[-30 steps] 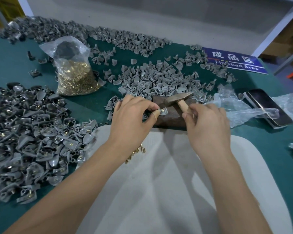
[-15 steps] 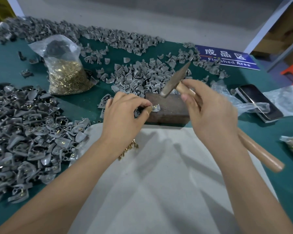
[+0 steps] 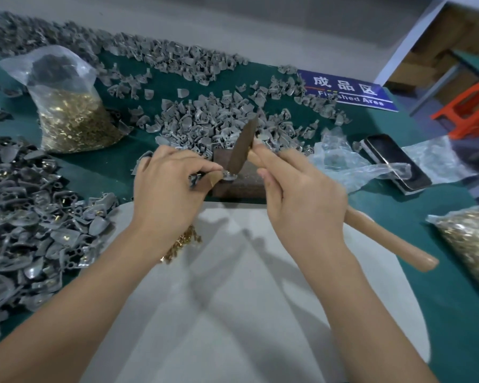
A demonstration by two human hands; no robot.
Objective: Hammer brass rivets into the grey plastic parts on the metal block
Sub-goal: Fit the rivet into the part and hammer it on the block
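A rusty brown metal block (image 3: pixel 244 183) sits on the green table just beyond a white mat. My left hand (image 3: pixel 169 186) pinches a grey plastic part (image 3: pixel 228 176) on the block's left top edge, with another grey part tucked under its fingers. My right hand (image 3: pixel 302 194) grips the wooden handle of a hammer (image 3: pixel 385 239). The dark hammer head (image 3: pixel 242 146) points down onto the pinched part. Loose brass rivets (image 3: pixel 181 244) lie on the mat under my left wrist.
Grey parts lie heaped at the left (image 3: pixel 31 214) and behind the block (image 3: pixel 205 117). A bag of brass rivets (image 3: pixel 69 109) stands at the back left, another bag (image 3: pixel 470 239) at the right edge. A phone (image 3: pixel 396 161) on crumpled plastic lies right of the block.
The hammer rose from the block to a raised position half a second ago, and its head has now come back down onto the part. My left hand kept its pinch on the part.
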